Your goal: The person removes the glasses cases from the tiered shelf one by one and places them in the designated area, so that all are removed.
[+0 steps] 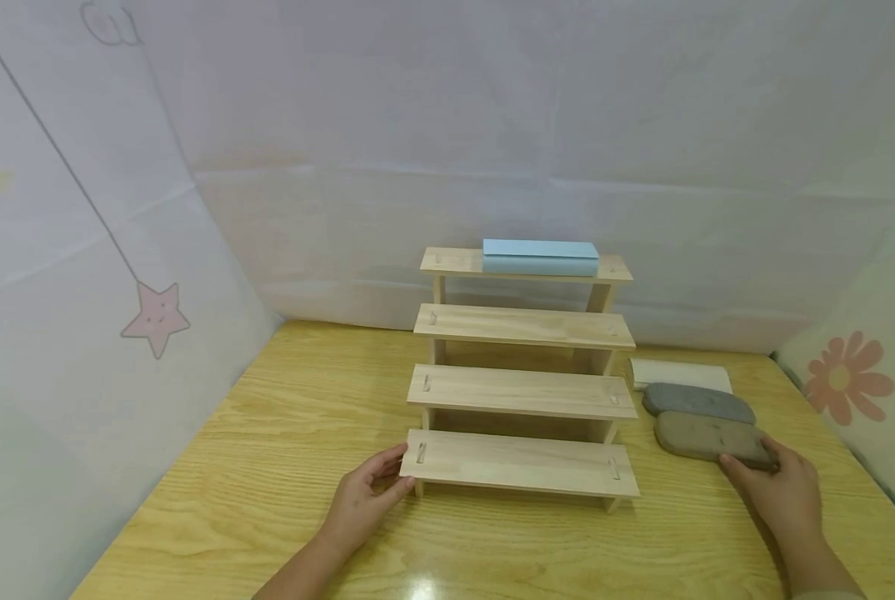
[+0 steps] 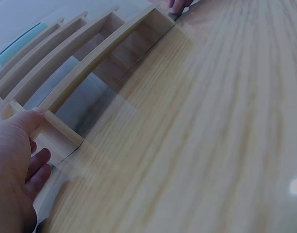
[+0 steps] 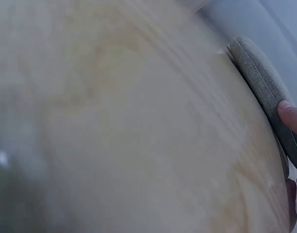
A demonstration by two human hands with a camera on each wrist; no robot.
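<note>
A four-tier wooden display stand (image 1: pixel 522 392) stands on the table. My left hand (image 1: pixel 365 496) grips the left end of its lowest shelf; in the left wrist view the thumb (image 2: pixel 29 119) lies on the shelf's corner, with the other fingers curled below. At the right, my right hand (image 1: pixel 781 492) holds the right end of a khaki fabric glasses case (image 1: pixel 706 435), thumb on its front side. The right wrist view shows the thumb (image 3: pixel 291 116) against the case's cloth side (image 3: pixel 262 80). Directly behind this case lies a grey glasses case (image 1: pixel 698 402).
A cream case (image 1: pixel 680 375) lies behind the grey one, beside the stand. On the top shelf rests a light blue glasses case (image 1: pixel 540 258). White printed cloth (image 1: pixel 455 108) hangs behind and on both sides of the wood-grain table (image 1: pixel 267 467).
</note>
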